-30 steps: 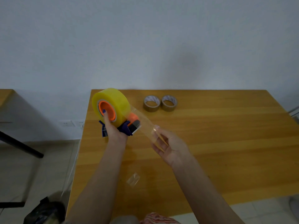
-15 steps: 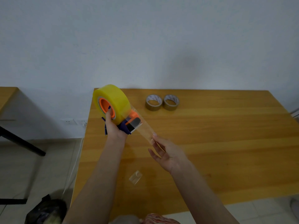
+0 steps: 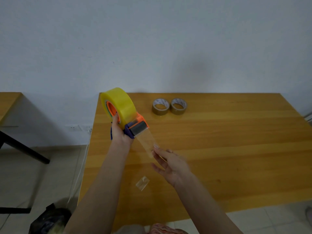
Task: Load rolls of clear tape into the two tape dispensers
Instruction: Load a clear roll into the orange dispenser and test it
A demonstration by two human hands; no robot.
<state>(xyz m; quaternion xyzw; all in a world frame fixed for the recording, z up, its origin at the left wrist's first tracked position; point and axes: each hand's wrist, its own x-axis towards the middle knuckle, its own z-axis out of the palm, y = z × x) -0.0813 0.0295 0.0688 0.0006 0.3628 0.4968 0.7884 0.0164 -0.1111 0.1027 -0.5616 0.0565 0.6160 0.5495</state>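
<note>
My left hand (image 3: 120,132) grips the purple handle of an orange tape dispenser (image 3: 138,126), held above the left part of the wooden table (image 3: 219,149). A thick yellowish roll of clear tape (image 3: 120,105) sits on its orange hub. A clear tape strip (image 3: 146,143) runs out from under the dispenser's roller down to my right hand (image 3: 170,163). That hand's fingers are spread, and the strip's end lies against the fingertips.
Two flat brown tape rolls (image 3: 160,106) (image 3: 178,106) lie side by side near the table's far edge. A small scrap of clear tape (image 3: 142,182) lies on the table near my arms. A black bag (image 3: 49,220) sits on the floor at the left, beside another table (image 3: 8,102).
My left hand has turned the dispenser so its roller faces me more. The pulled-out strip is shorter and my right hand has opened its fingers and dropped slightly.
</note>
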